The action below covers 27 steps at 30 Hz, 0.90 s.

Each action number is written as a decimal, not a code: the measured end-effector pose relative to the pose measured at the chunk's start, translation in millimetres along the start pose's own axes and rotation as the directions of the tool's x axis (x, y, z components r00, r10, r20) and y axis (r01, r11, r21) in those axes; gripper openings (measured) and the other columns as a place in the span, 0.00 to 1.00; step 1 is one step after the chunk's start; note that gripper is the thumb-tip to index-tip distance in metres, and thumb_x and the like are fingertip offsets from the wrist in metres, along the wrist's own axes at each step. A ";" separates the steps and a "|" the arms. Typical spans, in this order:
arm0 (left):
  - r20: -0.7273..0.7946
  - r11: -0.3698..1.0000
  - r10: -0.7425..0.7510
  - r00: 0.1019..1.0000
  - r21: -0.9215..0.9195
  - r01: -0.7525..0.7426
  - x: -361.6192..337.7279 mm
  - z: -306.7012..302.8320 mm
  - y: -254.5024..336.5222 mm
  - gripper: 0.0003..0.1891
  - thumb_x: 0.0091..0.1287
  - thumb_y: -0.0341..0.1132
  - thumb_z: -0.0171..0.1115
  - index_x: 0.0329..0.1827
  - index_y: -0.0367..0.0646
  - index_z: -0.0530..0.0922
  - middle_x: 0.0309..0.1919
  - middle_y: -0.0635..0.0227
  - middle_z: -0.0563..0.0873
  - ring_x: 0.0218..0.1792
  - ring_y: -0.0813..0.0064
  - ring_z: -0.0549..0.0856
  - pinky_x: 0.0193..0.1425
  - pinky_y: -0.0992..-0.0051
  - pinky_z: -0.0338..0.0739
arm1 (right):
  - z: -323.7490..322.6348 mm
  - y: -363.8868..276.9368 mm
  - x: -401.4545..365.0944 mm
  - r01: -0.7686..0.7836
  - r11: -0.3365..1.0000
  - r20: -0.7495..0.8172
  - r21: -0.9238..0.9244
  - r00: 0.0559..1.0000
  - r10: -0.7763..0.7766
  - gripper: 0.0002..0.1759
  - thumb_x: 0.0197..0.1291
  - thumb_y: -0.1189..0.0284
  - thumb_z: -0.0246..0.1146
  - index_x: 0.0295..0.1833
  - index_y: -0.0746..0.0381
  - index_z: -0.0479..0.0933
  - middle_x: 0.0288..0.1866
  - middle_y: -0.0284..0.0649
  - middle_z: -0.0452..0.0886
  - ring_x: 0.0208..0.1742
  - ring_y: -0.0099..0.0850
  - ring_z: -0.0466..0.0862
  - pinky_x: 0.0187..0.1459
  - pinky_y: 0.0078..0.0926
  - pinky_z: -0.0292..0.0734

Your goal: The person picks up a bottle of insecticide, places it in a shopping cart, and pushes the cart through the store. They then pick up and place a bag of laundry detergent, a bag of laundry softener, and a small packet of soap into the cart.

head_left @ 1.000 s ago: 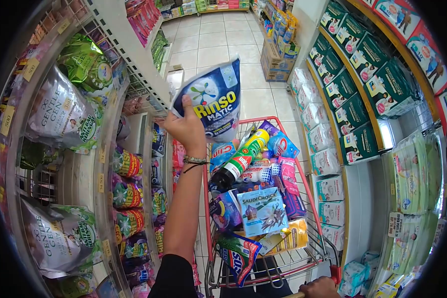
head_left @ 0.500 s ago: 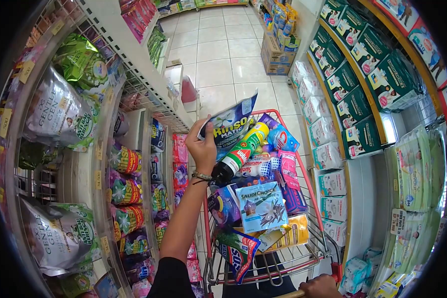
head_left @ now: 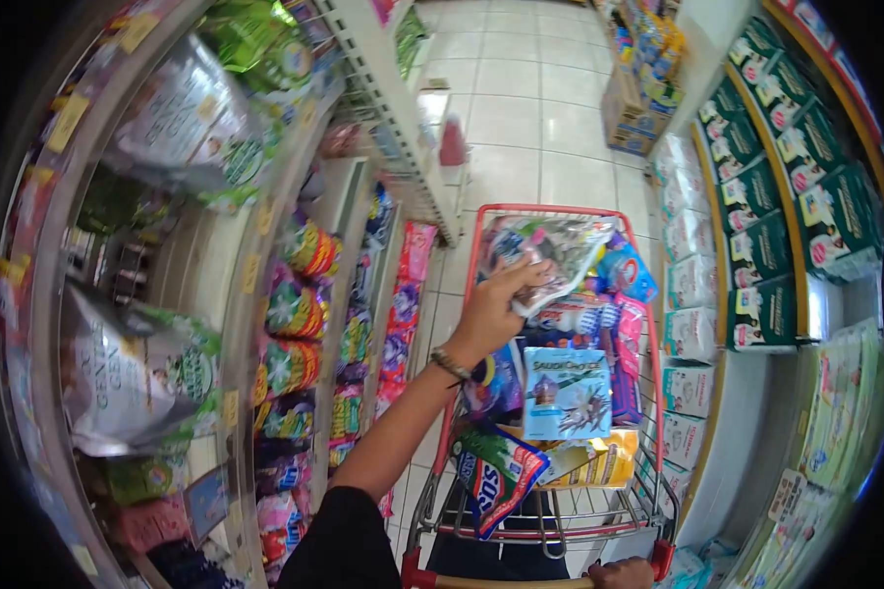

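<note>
My left hand (head_left: 509, 299) rests on a shiny, printed pouch (head_left: 550, 257) at the far left part of the red-rimmed shopping cart (head_left: 550, 208), its fingers spread over the near side of the pouch. Close by lie a blue Saudi Choice box (head_left: 567, 395), a pink package (head_left: 630, 339), a red and blue pack (head_left: 623, 270) and a green and red SOS pouch (head_left: 501, 476). At the bottom edge, my right hand (head_left: 621, 573) is wrapped round the cart handle (head_left: 501, 583).
Shelves of detergent pouches (head_left: 142, 363) line the left side. On the right, shelves hold dark green packs (head_left: 768, 250) and white packs (head_left: 690, 294). Cardboard boxes (head_left: 631, 110) stand farther up the tiled aisle (head_left: 525, 118).
My left hand has moved down into the cart. The blue Rinso pouch and the green and yellow bottle no longer show; a shiny pouch now lies under the hand. The view has shifted left.
</note>
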<state>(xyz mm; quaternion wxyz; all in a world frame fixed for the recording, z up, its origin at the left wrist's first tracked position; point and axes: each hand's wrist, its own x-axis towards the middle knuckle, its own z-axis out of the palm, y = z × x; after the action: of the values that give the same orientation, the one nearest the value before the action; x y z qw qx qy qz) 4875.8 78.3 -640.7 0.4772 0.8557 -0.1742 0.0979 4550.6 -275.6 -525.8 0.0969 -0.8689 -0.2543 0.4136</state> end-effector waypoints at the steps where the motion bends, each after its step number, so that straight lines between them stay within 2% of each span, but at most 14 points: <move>1: -0.012 1.000 -0.018 1.000 0.013 0.018 -1.5 0.9 0.0 0.20 0.65 0.22 0.67 0.61 0.40 0.82 0.62 0.63 0.87 0.74 0.55 0.74 0.75 0.62 0.72 | -0.7 -0.1 -0.1 -0.015 1.000 0.004 0.008 1.000 0.015 0.12 0.48 0.61 0.72 0.33 0.55 0.80 0.28 0.40 0.86 0.31 0.41 0.88 0.35 0.42 0.82; 4: -0.010 0.996 -0.082 0.997 0.024 0.082 -0.1 5.0 7.0 0.23 0.63 0.23 0.68 0.64 0.42 0.80 0.63 0.62 0.86 0.75 0.53 0.72 0.73 0.62 0.73 | 2.6 1.1 -0.9 -0.035 0.999 0.007 -0.007 0.999 0.035 0.12 0.48 0.62 0.71 0.34 0.55 0.79 0.29 0.40 0.86 0.32 0.41 0.88 0.37 0.42 0.82; 6: -0.101 0.991 -0.121 0.987 0.052 0.127 0.0 8.0 13.7 0.26 0.62 0.23 0.68 0.65 0.43 0.78 0.62 0.56 0.85 0.72 0.53 0.77 0.67 0.63 0.78 | 1.2 1.2 -0.7 -0.037 0.999 0.007 -0.028 0.999 0.037 0.11 0.49 0.62 0.71 0.35 0.55 0.79 0.29 0.40 0.87 0.33 0.41 0.88 0.37 0.42 0.82; 7: -0.107 0.990 -0.128 0.986 0.052 0.134 1.4 11.5 15.1 0.26 0.62 0.23 0.68 0.65 0.43 0.78 0.62 0.56 0.85 0.72 0.53 0.77 0.67 0.63 0.78 | -1.8 -0.3 -0.7 -0.033 0.999 0.004 -0.010 0.999 0.034 0.11 0.49 0.62 0.70 0.36 0.54 0.79 0.29 0.40 0.86 0.32 0.42 0.88 0.37 0.42 0.82; 9: -0.110 0.965 -0.251 0.962 0.052 0.258 10.1 18.4 14.4 0.30 0.61 0.24 0.67 0.69 0.45 0.74 0.61 0.50 0.84 0.66 0.49 0.81 0.62 0.59 0.80 | -5.0 -1.9 0.6 -0.023 1.000 0.007 0.007 1.000 0.023 0.11 0.50 0.62 0.70 0.36 0.54 0.79 0.29 0.40 0.86 0.32 0.42 0.88 0.37 0.43 0.82; 10: -0.112 0.963 -0.257 0.960 0.054 0.264 14.4 20.3 13.2 0.30 0.61 0.24 0.67 0.69 0.45 0.74 0.61 0.50 0.84 0.66 0.49 0.81 0.62 0.59 0.80 | -5.8 -2.7 0.9 -0.020 1.000 -0.006 0.016 1.000 0.021 0.10 0.50 0.62 0.69 0.36 0.54 0.79 0.29 0.40 0.86 0.32 0.42 0.88 0.37 0.43 0.82; 12: -0.067 0.969 -0.160 0.985 0.179 0.170 22.7 22.6 11.5 0.32 0.60 0.25 0.64 0.71 0.45 0.72 0.61 0.44 0.83 0.61 0.46 0.83 0.60 0.54 0.80 | -4.8 -1.8 -0.3 -0.018 1.000 -0.019 0.025 1.000 0.018 0.10 0.51 0.62 0.69 0.36 0.54 0.79 0.29 0.40 0.86 0.32 0.42 0.88 0.36 0.43 0.82; 13: -0.067 0.973 -0.118 0.991 0.190 0.129 24.0 21.2 15.5 0.33 0.60 0.26 0.60 0.73 0.46 0.72 0.64 0.47 0.81 0.63 0.47 0.81 0.64 0.53 0.78 | -3.1 0.0 -0.3 -0.011 1.000 -0.026 0.027 1.000 0.012 0.10 0.51 0.62 0.69 0.36 0.54 0.79 0.28 0.40 0.86 0.31 0.42 0.88 0.36 0.43 0.81; 17: -0.013 0.982 -0.095 0.995 0.165 0.096 21.7 27.8 5.3 0.33 0.60 0.26 0.58 0.74 0.47 0.72 0.67 0.50 0.80 0.66 0.49 0.79 0.69 0.55 0.76 | -0.8 0.2 -0.5 -0.004 1.000 -0.042 -0.016 0.999 0.003 0.11 0.52 0.61 0.68 0.35 0.54 0.80 0.27 0.41 0.86 0.29 0.42 0.87 0.34 0.44 0.81; 19: 0.030 0.975 -0.171 0.985 0.147 0.165 25.3 26.0 8.5 0.34 0.60 0.26 0.58 0.74 0.48 0.73 0.69 0.53 0.79 0.70 0.50 0.77 0.72 0.57 0.74 | 4.5 3.3 0.1 0.003 1.000 -0.053 -0.019 0.999 -0.004 0.11 0.52 0.60 0.68 0.35 0.54 0.80 0.26 0.41 0.86 0.28 0.43 0.87 0.33 0.44 0.81; 22: -0.002 0.956 -0.201 0.980 0.217 0.197 30.5 25.8 17.7 0.30 0.59 0.24 0.62 0.69 0.43 0.77 0.68 0.50 0.79 0.70 0.48 0.76 0.71 0.56 0.74 | 2.6 2.1 -0.6 -0.006 1.000 -0.056 -0.023 0.998 0.005 0.11 0.52 0.59 0.68 0.33 0.54 0.80 0.26 0.42 0.86 0.28 0.44 0.87 0.32 0.45 0.82; 25: -0.024 0.920 -0.224 0.974 0.324 0.219 28.4 35.7 19.3 0.30 0.59 0.25 0.63 0.69 0.44 0.77 0.69 0.51 0.79 0.71 0.49 0.75 0.70 0.54 0.75 | -4.4 -2.2 -0.7 -0.025 1.000 -0.063 -0.018 0.998 0.024 0.12 0.53 0.58 0.68 0.33 0.54 0.81 0.26 0.43 0.86 0.27 0.45 0.87 0.30 0.46 0.82; 27: -0.030 0.922 -0.236 0.971 0.307 0.234 29.6 39.0 17.6 0.30 0.59 0.25 0.63 0.69 0.45 0.77 0.69 0.52 0.79 0.71 0.50 0.76 0.70 0.54 0.75 | -4.2 -3.6 -0.5 -0.027 1.000 -0.075 -0.012 0.997 0.026 0.12 0.53 0.58 0.69 0.33 0.54 0.81 0.25 0.44 0.86 0.27 0.45 0.87 0.29 0.46 0.81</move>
<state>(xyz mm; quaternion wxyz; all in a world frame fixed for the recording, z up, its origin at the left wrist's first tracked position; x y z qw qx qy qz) 4896.2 30.5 -637.6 0.3452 0.9348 -0.0548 0.0626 4552.3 -272.6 -521.5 0.0952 -0.8877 -0.2417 0.3802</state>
